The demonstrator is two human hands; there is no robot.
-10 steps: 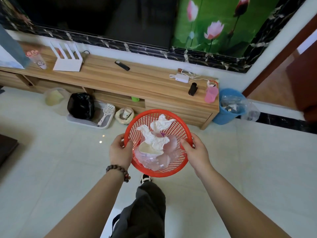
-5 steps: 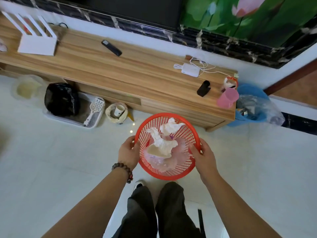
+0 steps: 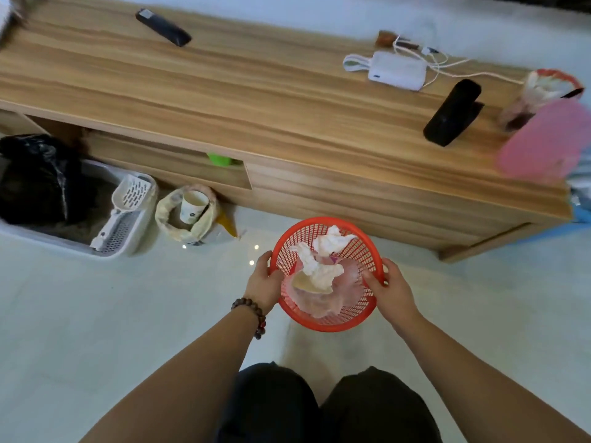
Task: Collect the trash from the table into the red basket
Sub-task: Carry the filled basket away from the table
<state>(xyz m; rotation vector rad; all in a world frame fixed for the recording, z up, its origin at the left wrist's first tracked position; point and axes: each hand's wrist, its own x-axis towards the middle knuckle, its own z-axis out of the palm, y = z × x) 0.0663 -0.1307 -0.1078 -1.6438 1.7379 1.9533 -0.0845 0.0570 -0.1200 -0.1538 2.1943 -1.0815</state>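
Cabinet (image 3: 287, 100) edge nearer; both hands grip red basket (image 3: 326, 322) rim.

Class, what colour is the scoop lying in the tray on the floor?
White, with slotted holes; the scoop shows in the head view, at the left.

We count one red basket (image 3: 326, 321), gripped by two hands, left hand (image 3: 263, 284) and right hand (image 3: 391, 290). Inside we see two white crumpled tissues (image 3: 332, 239) and one pink plastic bag (image 3: 323, 302). On the cabinet top we count one remote (image 3: 163, 27) and one power bank (image 3: 396, 70).
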